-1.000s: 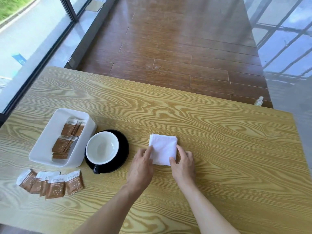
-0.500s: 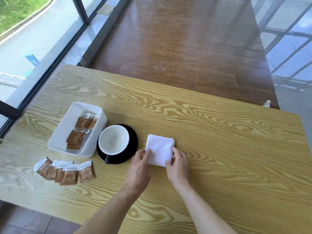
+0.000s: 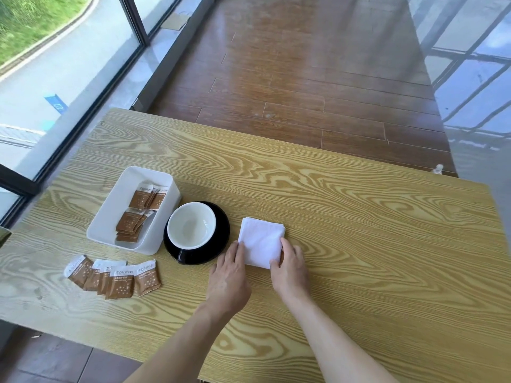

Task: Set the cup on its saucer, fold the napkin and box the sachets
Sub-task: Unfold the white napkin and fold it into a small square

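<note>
Two bare forearms reach in from the near edge of the wooden surface (image 3: 359,217). The left hand (image 3: 229,277) lies palm down with its fingers straight and close together, the fingertips touching the left edge of the folded white napkin (image 3: 261,241). The right hand (image 3: 290,269) rests at the napkin's near right corner, its fingers lightly bent along the right edge and its thumb at the near edge; whether it pinches the cloth or only presses on it cannot be told. The napkin lies flat as a small square, just right of the black saucer (image 3: 218,236).

Off to the left, near the front edge, five brown and white sachets (image 3: 116,277) lie in an overlapping row on the surface. Beyond them the white cup (image 3: 191,225) stands upright on the saucer, showing a pale inside. The white box (image 3: 110,217) sits just left of the saucer, touching or nearly touching it, with several more sachets lying inside along its right wall. Past the far edge of the surface are a brown plank floor (image 3: 304,78) and tall windows (image 3: 69,51) on the left.
</note>
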